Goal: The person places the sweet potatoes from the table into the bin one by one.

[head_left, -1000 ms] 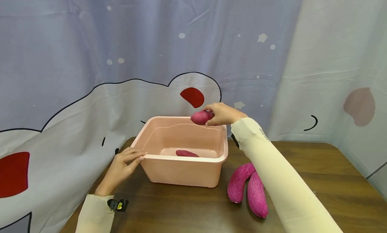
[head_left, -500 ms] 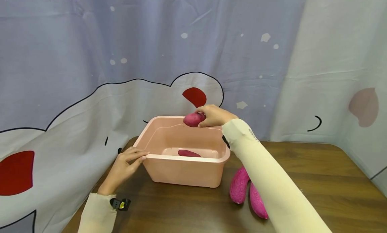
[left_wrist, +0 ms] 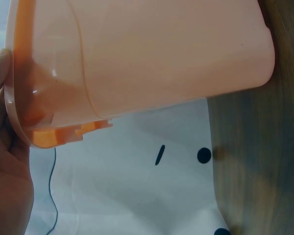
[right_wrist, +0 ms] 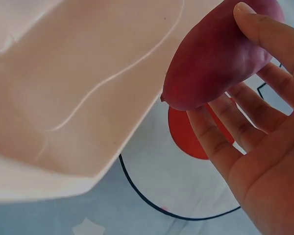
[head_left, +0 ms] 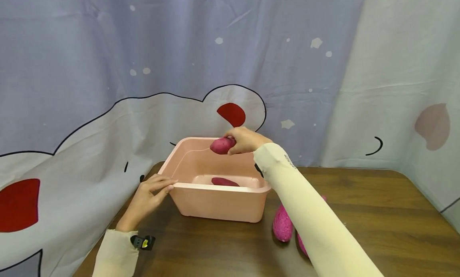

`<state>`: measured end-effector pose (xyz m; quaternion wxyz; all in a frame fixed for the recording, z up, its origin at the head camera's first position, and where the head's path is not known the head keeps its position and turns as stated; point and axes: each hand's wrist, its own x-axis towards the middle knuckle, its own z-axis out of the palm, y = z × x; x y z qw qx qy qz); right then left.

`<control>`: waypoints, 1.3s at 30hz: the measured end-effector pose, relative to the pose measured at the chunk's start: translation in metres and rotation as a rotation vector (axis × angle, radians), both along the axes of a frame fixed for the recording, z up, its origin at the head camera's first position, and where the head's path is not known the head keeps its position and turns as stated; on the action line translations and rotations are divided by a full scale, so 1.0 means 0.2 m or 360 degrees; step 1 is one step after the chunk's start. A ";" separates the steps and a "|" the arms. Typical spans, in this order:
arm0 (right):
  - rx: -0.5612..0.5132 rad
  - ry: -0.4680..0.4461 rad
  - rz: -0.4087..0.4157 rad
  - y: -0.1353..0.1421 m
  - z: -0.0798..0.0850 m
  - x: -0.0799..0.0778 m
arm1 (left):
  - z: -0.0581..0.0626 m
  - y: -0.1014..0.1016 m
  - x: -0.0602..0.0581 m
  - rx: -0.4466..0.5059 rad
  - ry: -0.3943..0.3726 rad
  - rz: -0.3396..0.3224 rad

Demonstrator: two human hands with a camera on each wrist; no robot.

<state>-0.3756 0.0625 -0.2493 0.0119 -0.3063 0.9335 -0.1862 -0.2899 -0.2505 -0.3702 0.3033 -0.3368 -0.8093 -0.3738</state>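
Note:
A purple-red sweet potato (head_left: 221, 146) is held between the thumb and fingers of my right hand (head_left: 248, 141), over the back part of a pink plastic basin (head_left: 219, 203). In the right wrist view the sweet potato (right_wrist: 210, 58) tilts beside the basin wall, my thumb on top and fingers underneath. A second sweet potato (head_left: 224, 182) lies on the basin floor, partly behind the front rim. My left hand (head_left: 145, 199) pinches the basin's front left corner; the left wrist view shows the thumb and fingers at the rim (left_wrist: 12, 98).
Two bright pink, rough-skinned long vegetables (head_left: 282, 225) lie on the wooden table (head_left: 215, 245) right of the basin, partly hidden by my right sleeve (head_left: 309, 205). A printed curtain (head_left: 172, 49) hangs directly behind the table and along its left side.
My right hand has moved left and slightly down with the sweet potato, further over the basin. My right sleeve now covers more of the pink vegetables. The left hand stays on the rim.

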 end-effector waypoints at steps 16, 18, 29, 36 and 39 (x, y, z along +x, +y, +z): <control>0.0035 -0.0069 0.0039 -0.04 -0.09 0.01 | -0.01 0.02 0.01 -0.0008 0.0039 0.0022; 0.0014 -0.0119 0.0032 -0.03 -0.11 0.03 | 0.00 0.02 0.01 -0.0013 0.0024 0.0021; 0.0047 -0.0207 -0.0041 -0.06 -0.17 0.05 | -0.01 0.01 0.01 -0.0041 0.0003 0.0011; 0.0095 -0.0247 -0.0064 -0.09 -0.23 0.03 | -0.02 0.01 0.00 -0.0050 0.0018 0.0021; 0.0111 -0.0278 -0.0083 -0.09 -0.24 0.02 | -0.02 0.01 0.00 -0.0051 0.0022 0.0023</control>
